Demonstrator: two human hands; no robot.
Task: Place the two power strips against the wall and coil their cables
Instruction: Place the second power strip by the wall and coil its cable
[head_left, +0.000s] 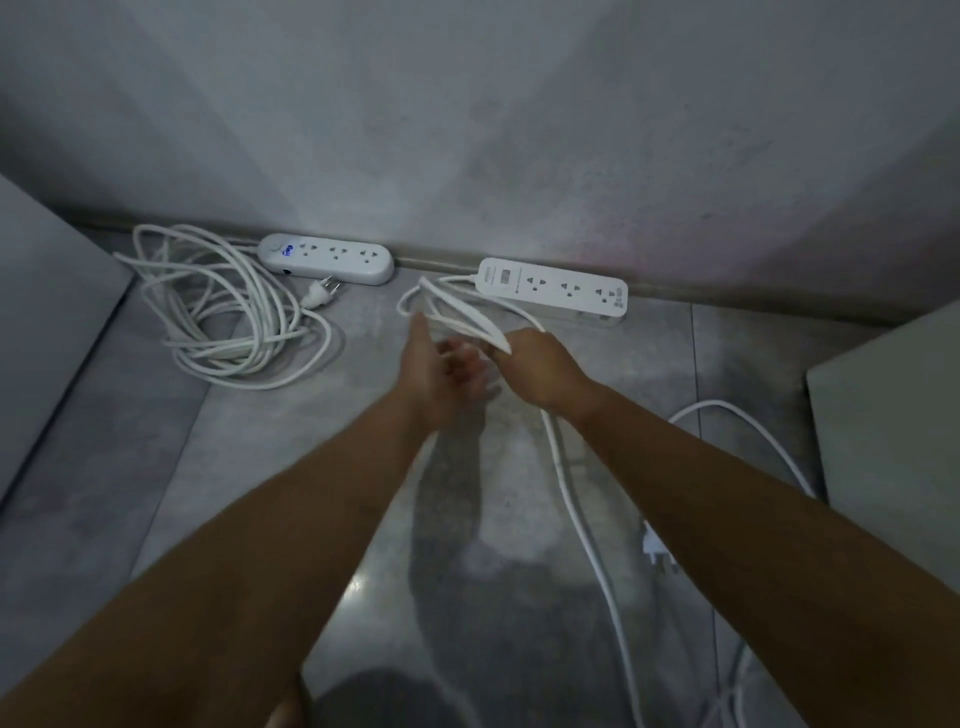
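Note:
Two white power strips lie against the base of the wall: a rounded strip (328, 258) at left and a rectangular strip (553, 287) at right. The left strip's cable (228, 306) lies in a loose coil on the floor, its plug (318, 295) beside the strip. My right hand (540, 371) is shut on several loops of the right strip's cable (457, 312). My left hand (441, 374) is blurred, fingers spread, next to those loops. The rest of that cable (587, 535) trails down the floor toward me, and its plug (655, 552) lies at right.
The floor is grey tile (260, 493). A grey panel (47, 312) stands at left and a pale box or cabinet (893, 431) at right. The wall (519, 130) runs across the back. A dark shape (374, 701) sits at the bottom edge.

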